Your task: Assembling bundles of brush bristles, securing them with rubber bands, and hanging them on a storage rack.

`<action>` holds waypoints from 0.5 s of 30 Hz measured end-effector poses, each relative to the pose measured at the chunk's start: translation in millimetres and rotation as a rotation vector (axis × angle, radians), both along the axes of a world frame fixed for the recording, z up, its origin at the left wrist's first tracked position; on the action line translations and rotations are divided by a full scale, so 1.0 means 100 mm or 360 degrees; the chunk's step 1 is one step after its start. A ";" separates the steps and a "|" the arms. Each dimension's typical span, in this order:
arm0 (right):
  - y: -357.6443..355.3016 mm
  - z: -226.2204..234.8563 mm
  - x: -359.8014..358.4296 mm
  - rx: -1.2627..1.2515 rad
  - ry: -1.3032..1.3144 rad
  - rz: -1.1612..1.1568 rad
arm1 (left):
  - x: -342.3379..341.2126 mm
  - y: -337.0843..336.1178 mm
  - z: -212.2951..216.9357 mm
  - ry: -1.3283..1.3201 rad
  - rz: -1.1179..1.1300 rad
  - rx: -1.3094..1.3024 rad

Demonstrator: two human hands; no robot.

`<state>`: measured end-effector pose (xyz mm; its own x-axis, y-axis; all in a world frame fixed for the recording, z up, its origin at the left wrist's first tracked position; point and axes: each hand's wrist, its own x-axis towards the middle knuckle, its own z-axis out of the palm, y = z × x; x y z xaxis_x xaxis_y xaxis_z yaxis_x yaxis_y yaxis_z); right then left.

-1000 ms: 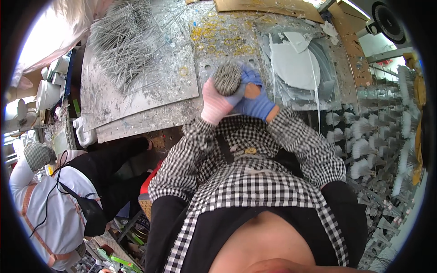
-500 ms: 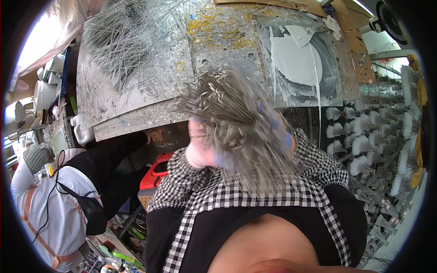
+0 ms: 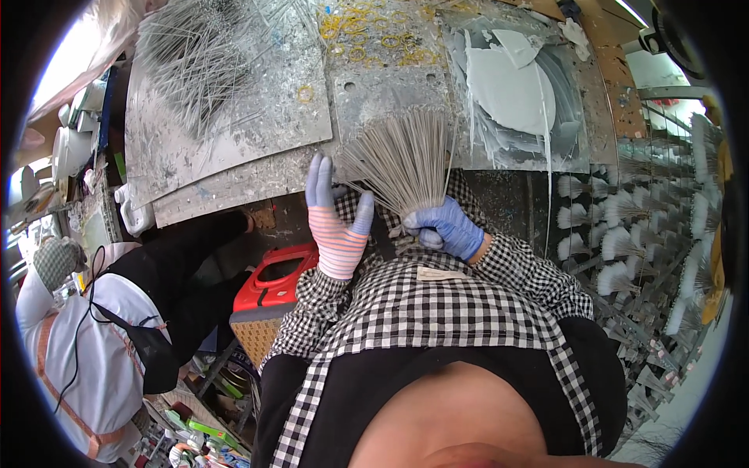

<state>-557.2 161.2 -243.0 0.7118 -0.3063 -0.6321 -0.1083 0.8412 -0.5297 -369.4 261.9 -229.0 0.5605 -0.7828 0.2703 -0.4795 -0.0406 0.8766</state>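
Observation:
In a blue glove, my right hand [image 3: 449, 228] grips a bundle of thin grey wire stems [image 3: 406, 156] at its near end. The stems spread like a fan away from me, their far tips over the table edge. My left hand [image 3: 337, 222], in a pink-striped glove with grey-blue fingertips, is raised just left of the bundle. Its fingers point up and the thumb stands apart; nothing is in it. What lies inside my right fist is hidden.
Ahead is a stained worktable [image 3: 234, 183] with a heap of loose stems [image 3: 191, 70], yellow rubber bands [image 3: 374, 39] and a board of white paste [image 3: 507, 93]. White-tipped bundles [image 3: 620, 242] hang on a rack at right. A red-topped bin [image 3: 269, 288] and another person [image 3: 101, 343] are at left.
Both hands were around the blurred, moving bundle. Now my left hand has let go and moved off to its left, and the bundle is fanned out, held by my right hand alone.

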 end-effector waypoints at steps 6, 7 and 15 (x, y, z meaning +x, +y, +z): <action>-0.08 0.00 -0.07 0.0167 -0.0116 0.0121 | -0.29 0.33 -0.39 0.1355 -0.0121 0.0216; -0.09 0.02 -0.08 0.0136 -0.0168 0.0166 | -0.27 0.23 -0.45 0.1688 -0.0384 0.0372; -0.11 0.18 0.00 0.0033 0.0005 0.0297 | -0.24 -0.38 -0.59 0.1733 -0.1126 0.0364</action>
<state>-557.0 150.2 -224.9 0.7530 -0.1560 -0.6392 -0.2652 0.8172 -0.5118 -393.8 223.7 -287.8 -0.1411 -0.9623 -0.2325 0.4840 -0.2719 0.8318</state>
